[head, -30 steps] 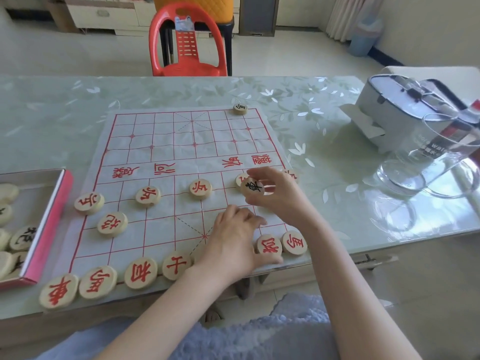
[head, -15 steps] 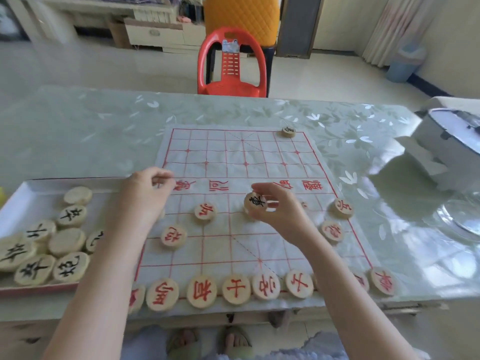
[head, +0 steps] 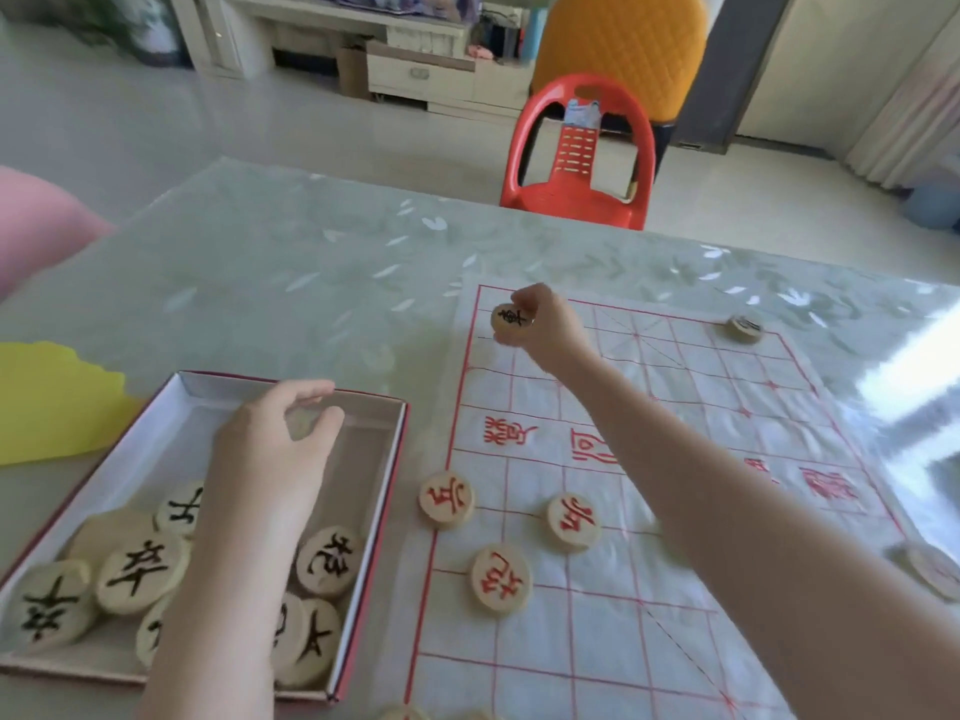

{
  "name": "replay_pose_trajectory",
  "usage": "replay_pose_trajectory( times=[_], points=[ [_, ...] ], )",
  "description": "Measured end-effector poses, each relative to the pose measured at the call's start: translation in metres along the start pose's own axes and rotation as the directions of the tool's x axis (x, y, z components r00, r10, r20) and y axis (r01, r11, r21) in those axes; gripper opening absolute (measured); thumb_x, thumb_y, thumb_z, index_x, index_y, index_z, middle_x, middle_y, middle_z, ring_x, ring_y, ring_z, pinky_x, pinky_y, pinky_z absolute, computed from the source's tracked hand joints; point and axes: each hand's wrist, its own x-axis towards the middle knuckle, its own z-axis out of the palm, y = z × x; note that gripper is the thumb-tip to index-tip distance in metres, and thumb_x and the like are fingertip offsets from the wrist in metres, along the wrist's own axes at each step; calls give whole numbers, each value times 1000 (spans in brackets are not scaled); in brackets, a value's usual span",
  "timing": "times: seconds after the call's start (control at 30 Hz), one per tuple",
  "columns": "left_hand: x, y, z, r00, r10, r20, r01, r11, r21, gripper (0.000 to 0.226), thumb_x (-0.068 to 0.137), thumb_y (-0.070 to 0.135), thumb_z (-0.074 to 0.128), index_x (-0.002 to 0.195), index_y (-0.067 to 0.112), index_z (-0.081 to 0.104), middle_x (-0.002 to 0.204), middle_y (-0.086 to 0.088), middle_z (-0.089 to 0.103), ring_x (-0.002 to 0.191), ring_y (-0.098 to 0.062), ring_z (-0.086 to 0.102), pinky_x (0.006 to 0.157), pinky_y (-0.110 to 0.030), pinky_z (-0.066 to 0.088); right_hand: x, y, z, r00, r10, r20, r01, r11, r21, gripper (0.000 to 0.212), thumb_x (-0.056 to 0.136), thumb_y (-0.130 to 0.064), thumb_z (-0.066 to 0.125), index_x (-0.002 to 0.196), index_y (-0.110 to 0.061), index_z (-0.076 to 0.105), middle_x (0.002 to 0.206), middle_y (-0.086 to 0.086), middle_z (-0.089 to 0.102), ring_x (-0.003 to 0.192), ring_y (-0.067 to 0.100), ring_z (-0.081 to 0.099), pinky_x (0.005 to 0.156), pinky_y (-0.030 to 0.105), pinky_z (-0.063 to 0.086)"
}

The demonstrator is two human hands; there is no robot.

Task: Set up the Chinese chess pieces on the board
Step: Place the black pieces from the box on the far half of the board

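Observation:
A white paper board (head: 675, 589) with red lines lies on the table. My right hand (head: 545, 324) holds a black-lettered wooden piece (head: 511, 323) just above the board's far left corner. Over the open box (head: 358, 511) hovers my left hand (head: 275, 444), fingers curled and apart, holding nothing. Several black-lettered pieces (head: 140, 571) lie in the box's near end. Three red-lettered pieces (head: 447, 498) stand on the board's near left part. One black piece (head: 745, 326) rests at the far right edge.
A glass-topped table (head: 291, 272) with a leaf pattern carries everything. A yellow object (head: 47, 402) lies left of the box. A red plastic chair (head: 579, 153) stands beyond the far edge. Another piece (head: 935, 569) shows at the right border.
My right hand has carried the black piece from mid-board to the far left corner. My left hand has moved left over the box. The view has swung left.

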Motion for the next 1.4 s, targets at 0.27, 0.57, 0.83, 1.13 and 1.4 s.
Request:
replay_pose_trajectory(
  times=[0.27, 0.57, 0.83, 1.13, 1.4],
  points=[
    [10, -20, -3, 997, -46, 56, 46, 999, 7, 21, 82, 17, 65, 102, 26, 65, 103, 6, 64, 105, -12, 56, 84, -23, 34, 83, -2, 28, 990, -33, -137, 21, 996, -91, 39, 77, -12, 66, 114, -4, 58, 95, 9, 65, 110, 30, 52, 77, 35, 50],
    [8, -26, -2, 993, -68, 99, 75, 995, -70, 21, 84, 18, 63, 102, 28, 64, 102, 12, 66, 101, -8, 58, 84, -20, 34, 102, 4, 45, 998, 3, -58, -11, 991, -130, 50, 74, -17, 72, 121, -9, 57, 121, 14, 58, 115, 30, 51, 89, 39, 50],
    [5, -25, -13, 991, -82, 106, 89, 994, -56, 23, 83, 14, 63, 103, 26, 65, 100, 8, 67, 100, -11, 59, 82, -22, 36, 41, -25, 31, 979, -145, -147, 145, 989, -11, 40, 81, -17, 66, 120, -17, 58, 123, 6, 55, 120, 22, 44, 85, 18, 39],
    [1, -48, -29, 977, -182, 109, 176, 983, 61, 36, 77, 3, 66, 87, 38, 60, 101, 4, 68, 100, -21, 62, 91, -41, 48, -129, -82, 39, 729, -401, 555, 427, 900, 90, 25, 84, -13, 65, 109, -16, 66, 102, -6, 67, 90, 8, 60, 81, 20, 46],
    [1, -46, -23, 970, -214, 114, 188, 961, 203, 43, 66, 18, 79, 104, 24, 60, 105, 4, 65, 104, -21, 59, 93, -38, 43, -156, -86, 60, 620, -279, 733, 683, 652, -329, 41, 82, -41, 61, 120, -25, 57, 108, -1, 52, 109, 18, 39, 92, 28, 17]
  ],
)
